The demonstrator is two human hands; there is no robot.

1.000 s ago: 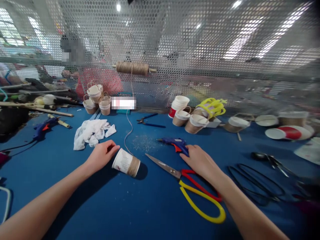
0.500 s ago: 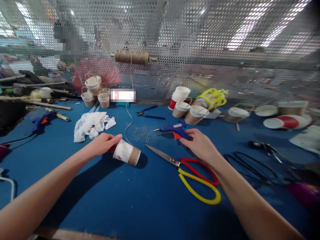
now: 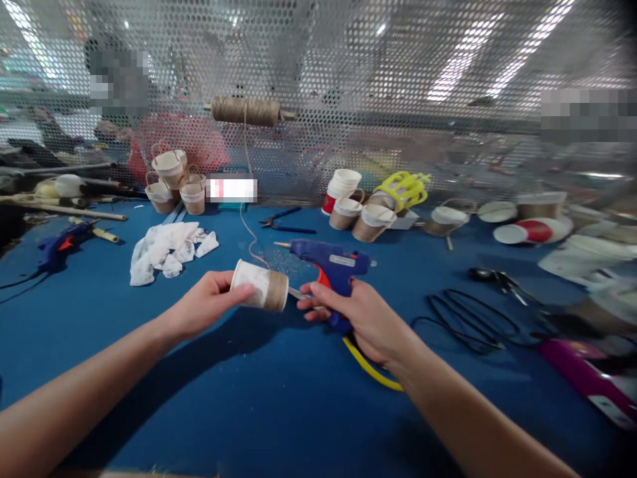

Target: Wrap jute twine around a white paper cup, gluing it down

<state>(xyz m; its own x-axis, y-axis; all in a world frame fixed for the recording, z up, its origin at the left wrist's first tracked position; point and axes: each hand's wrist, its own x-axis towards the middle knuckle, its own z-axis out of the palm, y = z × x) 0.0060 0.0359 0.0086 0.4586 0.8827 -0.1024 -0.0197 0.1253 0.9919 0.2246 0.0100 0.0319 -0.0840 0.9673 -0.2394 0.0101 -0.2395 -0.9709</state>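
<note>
My left hand (image 3: 206, 305) is closed round a white paper cup (image 3: 252, 284), thumb along its side. The cup lies sideways in the air, its lower end wrapped in brown twine (image 3: 277, 292). A strand of that twine rises to a spool (image 3: 245, 111) mounted on the mesh. In my right hand (image 3: 365, 318) is a blue hot glue gun (image 3: 331, 261) with an orange trigger, held by its handle, nozzle pointing left above and beyond the cup. Beneath the right hand lie large scissors (image 3: 371, 365), mostly hidden, with a yellow handle loop showing.
White crumpled cloth (image 3: 169, 249) lies at left, near a second glue gun (image 3: 60, 245). Pliers (image 3: 288, 222) rest at the back. Twine-wrapped cups (image 3: 374, 221) stand along the perforated mesh (image 3: 318, 60). A black cable (image 3: 468, 322) coils at right.
My right hand has lifted the glue gun off the table and turned it more upright, closer to the cup. My left hand has raised the cup slightly. The view has shifted right.
</note>
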